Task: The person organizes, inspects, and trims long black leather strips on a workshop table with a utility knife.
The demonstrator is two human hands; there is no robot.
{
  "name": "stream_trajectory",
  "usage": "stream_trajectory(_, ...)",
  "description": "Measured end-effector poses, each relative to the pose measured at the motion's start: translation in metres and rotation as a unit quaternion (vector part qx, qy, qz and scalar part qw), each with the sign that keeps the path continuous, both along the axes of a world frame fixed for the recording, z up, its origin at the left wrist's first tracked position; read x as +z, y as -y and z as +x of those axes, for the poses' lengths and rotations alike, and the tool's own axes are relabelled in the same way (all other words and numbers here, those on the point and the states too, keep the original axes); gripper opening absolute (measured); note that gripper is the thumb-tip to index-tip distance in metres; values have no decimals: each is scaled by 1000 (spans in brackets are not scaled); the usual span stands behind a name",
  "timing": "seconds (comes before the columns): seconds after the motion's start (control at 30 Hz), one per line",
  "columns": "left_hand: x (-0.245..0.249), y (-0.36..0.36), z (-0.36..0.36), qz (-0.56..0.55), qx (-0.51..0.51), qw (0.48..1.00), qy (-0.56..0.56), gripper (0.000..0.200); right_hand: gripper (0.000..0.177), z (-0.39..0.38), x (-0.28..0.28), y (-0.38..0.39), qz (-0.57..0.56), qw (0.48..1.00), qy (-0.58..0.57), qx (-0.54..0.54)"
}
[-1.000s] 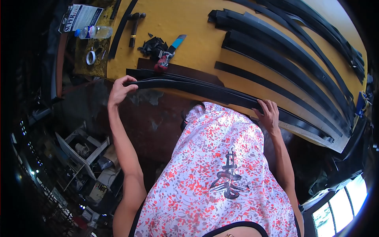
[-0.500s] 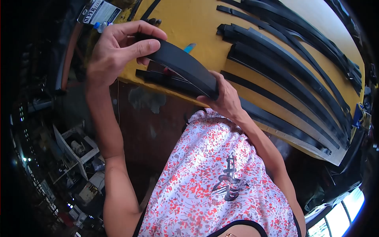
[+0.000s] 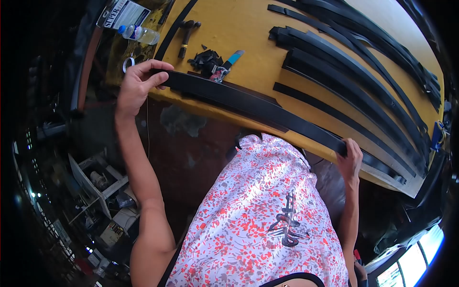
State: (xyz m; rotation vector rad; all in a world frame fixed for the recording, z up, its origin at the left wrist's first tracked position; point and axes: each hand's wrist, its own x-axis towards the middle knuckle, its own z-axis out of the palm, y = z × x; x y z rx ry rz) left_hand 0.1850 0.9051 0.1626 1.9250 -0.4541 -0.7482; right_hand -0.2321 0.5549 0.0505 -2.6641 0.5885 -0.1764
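A long black strip [image 3: 229, 100], like leather or a belt blank, stretches between my two hands along the near edge of the yellow table [image 3: 239, 28]. My left hand [image 3: 141, 86] pinches its left end between thumb and fingers. At the other end, my right hand [image 3: 351, 158] grips the strip close to the table edge. Just beyond it lie a knife with a teal blade-like end [image 3: 234, 58] and a wrapped handle, and a heap of black scraps [image 3: 206, 61]. Another dark strip lies partly hidden beneath the held one.
Several black strips [image 3: 344, 91] lie side by side across the right of the table. A hammer [image 3: 185, 38] rests at the far left, near a water bottle [image 3: 139, 34], a roll of tape [image 3: 128, 64] and a printed label [image 3: 126, 16]. Blue-handled scissors [image 3: 438, 136] hang at the right edge.
My hands have moved apart, the right one going far to the right. The strip, bent in an arch before, now lies stretched nearly straight. The hammer, scraps and bottle have come into view.
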Motion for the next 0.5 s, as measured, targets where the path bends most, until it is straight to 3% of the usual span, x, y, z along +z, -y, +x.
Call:
stream_trajectory(0.2, -132, -51, 2, 72, 46, 996, -40, 16, 44, -173, -40, 125, -137, 985, -87, -65)
stream_trajectory(0.27, -174, -57, -7, 82, 68, 993, -42, 18, 38, -234, -35, 176, -194, 973, -96, -76)
stream_trajectory(0.3, -191, -58, -12, 84, 85, 992, -38, 19, 35, -250, -17, 191, -169, 970, -143, -96)
stream_trajectory(0.5, -216, -49, -28, 125, 105, 987, -16, 18, 36, -370, 32, 292, -280, 903, -273, -178)
